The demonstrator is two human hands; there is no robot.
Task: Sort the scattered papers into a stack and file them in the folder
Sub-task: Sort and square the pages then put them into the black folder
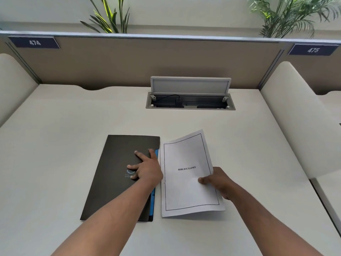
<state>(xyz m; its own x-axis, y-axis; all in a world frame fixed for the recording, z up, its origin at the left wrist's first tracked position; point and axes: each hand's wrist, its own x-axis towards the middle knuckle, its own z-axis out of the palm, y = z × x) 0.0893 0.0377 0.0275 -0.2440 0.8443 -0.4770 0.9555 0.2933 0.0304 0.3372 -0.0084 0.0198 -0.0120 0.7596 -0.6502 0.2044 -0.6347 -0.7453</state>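
flatly, matte black folder [118, 174], thin white papers [188, 174]

Matt black folder [114, 174] — white paper sheets [186, 189] — smooth desk [73, 126].

Wide bare stretches of the cream-white counter [64, 126] lay open to the left, right and far side of the closed black folder [114, 182] and the white printed paper stack [186, 193] just right of it. At the far middle, a grey cable box with its lid raised [190, 93] stood up. Cream rounded side dividers [295, 117] and the tan back partition [129, 61] walled the counter in.
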